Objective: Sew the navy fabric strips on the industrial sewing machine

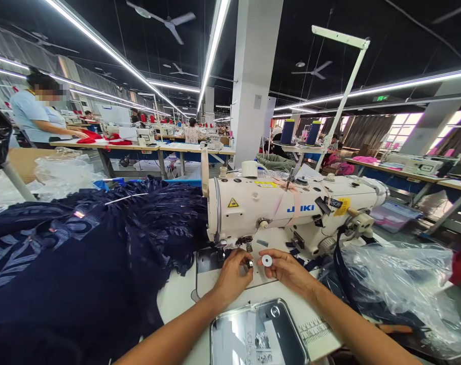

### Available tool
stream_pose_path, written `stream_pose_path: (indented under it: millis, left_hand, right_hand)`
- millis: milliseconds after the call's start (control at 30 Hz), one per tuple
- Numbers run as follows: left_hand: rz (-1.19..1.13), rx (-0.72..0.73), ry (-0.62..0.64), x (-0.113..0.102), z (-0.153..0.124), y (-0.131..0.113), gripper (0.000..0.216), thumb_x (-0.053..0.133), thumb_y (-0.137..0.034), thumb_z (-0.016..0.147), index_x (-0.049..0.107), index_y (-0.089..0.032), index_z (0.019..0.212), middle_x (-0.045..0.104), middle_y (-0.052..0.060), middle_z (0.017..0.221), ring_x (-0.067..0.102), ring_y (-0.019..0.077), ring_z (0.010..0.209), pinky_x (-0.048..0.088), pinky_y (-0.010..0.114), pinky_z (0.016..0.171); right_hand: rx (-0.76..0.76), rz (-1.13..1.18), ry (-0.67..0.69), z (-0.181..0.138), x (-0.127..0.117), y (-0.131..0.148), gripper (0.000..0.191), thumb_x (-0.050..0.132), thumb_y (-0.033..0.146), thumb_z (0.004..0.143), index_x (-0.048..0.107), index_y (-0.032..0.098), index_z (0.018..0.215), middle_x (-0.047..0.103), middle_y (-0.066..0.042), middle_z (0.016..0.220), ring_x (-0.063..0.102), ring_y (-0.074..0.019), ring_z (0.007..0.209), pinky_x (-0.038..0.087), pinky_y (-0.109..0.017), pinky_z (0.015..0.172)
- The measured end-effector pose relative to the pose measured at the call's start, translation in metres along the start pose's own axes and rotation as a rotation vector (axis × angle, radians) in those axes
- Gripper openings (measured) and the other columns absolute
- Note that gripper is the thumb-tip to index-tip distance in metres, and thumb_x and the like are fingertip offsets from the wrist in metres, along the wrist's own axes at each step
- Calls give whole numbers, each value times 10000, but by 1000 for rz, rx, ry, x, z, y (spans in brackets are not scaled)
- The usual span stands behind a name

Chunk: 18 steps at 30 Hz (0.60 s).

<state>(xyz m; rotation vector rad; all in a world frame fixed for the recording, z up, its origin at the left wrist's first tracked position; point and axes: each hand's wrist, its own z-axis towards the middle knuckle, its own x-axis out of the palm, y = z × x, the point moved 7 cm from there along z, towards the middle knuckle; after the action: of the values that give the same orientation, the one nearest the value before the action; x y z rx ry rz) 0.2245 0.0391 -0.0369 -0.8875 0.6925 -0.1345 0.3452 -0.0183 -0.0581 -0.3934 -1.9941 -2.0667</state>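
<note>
Just in front of a white sewing machine [249, 205], my two hands are close together above its bed. Between thumb and fingers, my left hand [230, 278] pinches a small shiny metal bobbin case [250, 263]. My right hand [291, 271] grips a bobbin [267, 260] by its edge, its pale round face and centre hole turned towards me. A small gap separates the bobbin from the case. Below my hands, a metal tray [297, 334] holds printed labels and a small round metal piece.
Dark navy fabric [101, 284] is heaped on the left. Clear plastic bags [401, 274] with dark material lie on the right. Blue thread cones [287, 133] stand behind the machine. A co-worker in light blue [36, 114] handles red fabric at a far table.
</note>
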Motion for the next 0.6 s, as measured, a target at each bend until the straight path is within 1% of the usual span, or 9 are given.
stream_pose_path:
  millis: [167,300,367,500,600]
  left_hand:
    - [-24,-10,46,2,0,-2,144,503,-71,642,504,-175,741,538,-5,732,546,158,702,440,274,676]
    - [46,-2,105,6,-1,-4,143,483,-64,645,479,-186,719,553,-6,721,546,170,718,425,284,693]
    - [95,14,120,7,-2,-4,173,474,-49,634,486,-190,732,566,1,741,553,181,750,426,294,717]
    - [185,43,89,6,-4,1,267,450,-11,597,529,-190,778,599,30,826,562,202,827,432,311,771]
    - [214,112,78,8,-3,8,334,442,-5,587,562,-203,829,614,32,885,563,204,881,433,298,803]
  right_hand:
    - [-14,14,25,0,3,1,294,676,329,680,661,162,922,645,-47,773,497,-94,562,352,-265,609]
    - [-12,-2,-31,1,1,-2,330,671,389,673,647,162,911,611,-24,689,475,-96,524,336,-264,569]
    - [-26,-24,-66,3,1,-3,333,667,416,658,634,164,874,591,-7,642,455,-87,489,315,-251,538]
    - [-74,-113,-100,7,8,-3,296,672,401,591,595,165,753,563,11,599,433,-76,453,292,-231,495]
    - [-102,-243,-129,12,13,-1,276,637,410,581,551,172,690,540,18,586,423,-76,451,299,-226,482]
